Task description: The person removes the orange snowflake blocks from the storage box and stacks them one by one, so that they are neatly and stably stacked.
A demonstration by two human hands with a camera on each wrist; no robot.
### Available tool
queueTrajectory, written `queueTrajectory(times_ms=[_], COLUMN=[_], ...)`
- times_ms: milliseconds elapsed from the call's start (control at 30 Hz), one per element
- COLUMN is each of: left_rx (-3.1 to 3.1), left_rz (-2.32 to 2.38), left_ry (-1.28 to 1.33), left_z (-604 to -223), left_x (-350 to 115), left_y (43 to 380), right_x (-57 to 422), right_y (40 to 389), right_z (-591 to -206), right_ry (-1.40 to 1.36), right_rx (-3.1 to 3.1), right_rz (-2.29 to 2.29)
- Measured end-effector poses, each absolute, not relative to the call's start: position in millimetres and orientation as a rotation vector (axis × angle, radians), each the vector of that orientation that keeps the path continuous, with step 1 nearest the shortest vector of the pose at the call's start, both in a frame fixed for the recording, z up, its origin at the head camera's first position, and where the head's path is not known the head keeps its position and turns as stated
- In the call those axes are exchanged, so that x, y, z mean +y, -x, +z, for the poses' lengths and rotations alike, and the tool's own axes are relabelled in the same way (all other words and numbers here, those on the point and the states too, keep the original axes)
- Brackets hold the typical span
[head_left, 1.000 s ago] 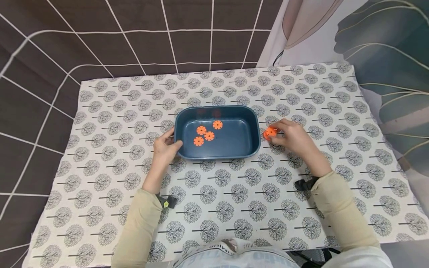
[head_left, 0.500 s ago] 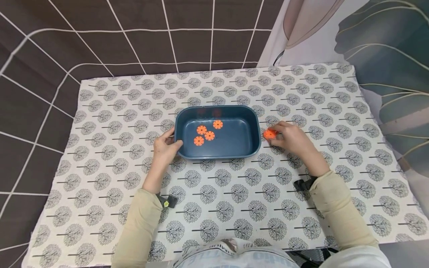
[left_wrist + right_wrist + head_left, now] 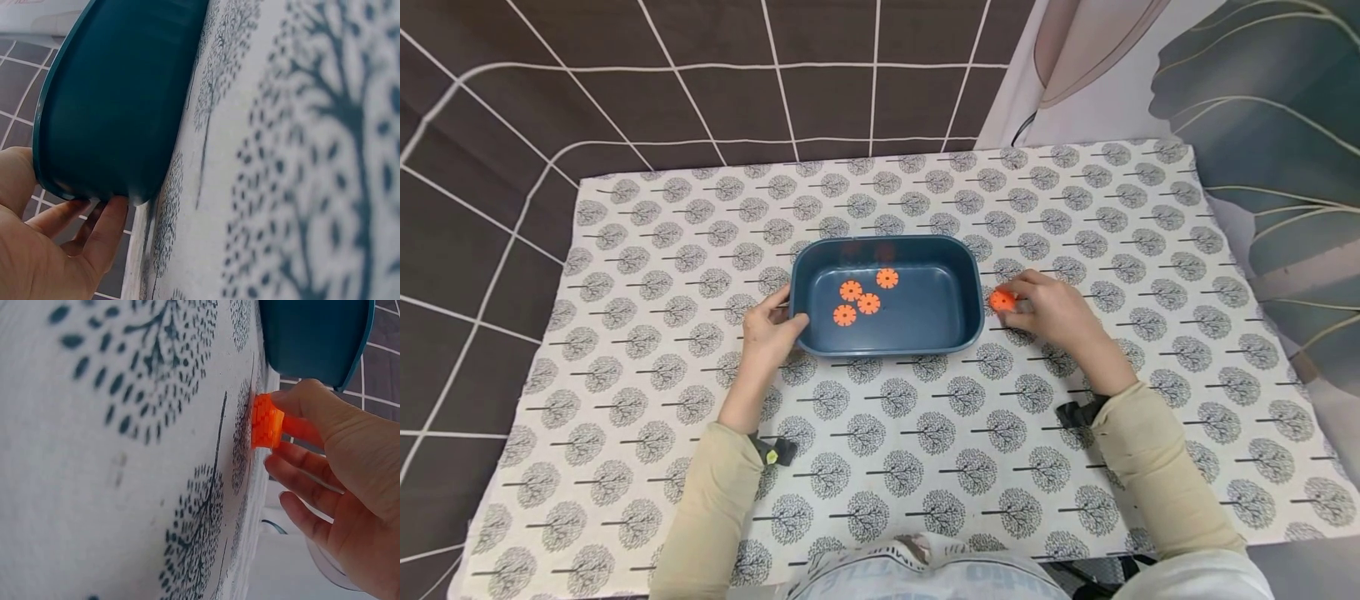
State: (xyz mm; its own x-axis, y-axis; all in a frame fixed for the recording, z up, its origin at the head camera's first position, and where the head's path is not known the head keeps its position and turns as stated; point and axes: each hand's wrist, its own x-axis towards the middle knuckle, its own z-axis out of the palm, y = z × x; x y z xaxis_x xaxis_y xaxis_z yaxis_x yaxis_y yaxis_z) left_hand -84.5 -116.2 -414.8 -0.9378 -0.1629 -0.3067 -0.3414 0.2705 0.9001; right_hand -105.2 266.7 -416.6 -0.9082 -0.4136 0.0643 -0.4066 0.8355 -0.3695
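Note:
A blue plastic basin (image 3: 925, 325) sits mid-table, with several flat orange notched discs (image 3: 868, 303) lying on its floor toward the left. My left hand (image 3: 767, 333) grips the basin's left end, thumb over the rim and fingers against the outer wall; in the left wrist view those fingertips (image 3: 115, 209) meet the wall. Just right of the basin, my right hand (image 3: 1056, 310) pinches a short stack of orange discs (image 3: 267, 422) between thumb and index finger. The right wrist view shows this stack upright at the cloth, its layers lined up, the other fingers spread loosely behind.
A white cloth printed with grey trees (image 3: 895, 433) covers the table. Behind it hangs a dark curtain with white grid lines (image 3: 820, 100). A patterned drape (image 3: 1285, 167) hangs along the right side, and a thin black cable (image 3: 1022, 129) shows at the back edge.
The orange discs in my right hand have gone from a loose, uneven bunch to an even stack at the cloth. My left hand and the basin have stayed in place.

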Motion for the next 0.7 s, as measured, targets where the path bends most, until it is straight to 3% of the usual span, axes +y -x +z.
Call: queueTrajectory(times_ms=[700], left_rx=[2.376], left_rz=[1.735], left_ry=[0.482], left_z=[-413.8], left_x=[-114.9], left_y=[84.5], right_x=[269.0], right_y=[102.4], right_z=[-412.6], right_ry=[0.695], right_rx=[3.021], right_rz=[-0.607])
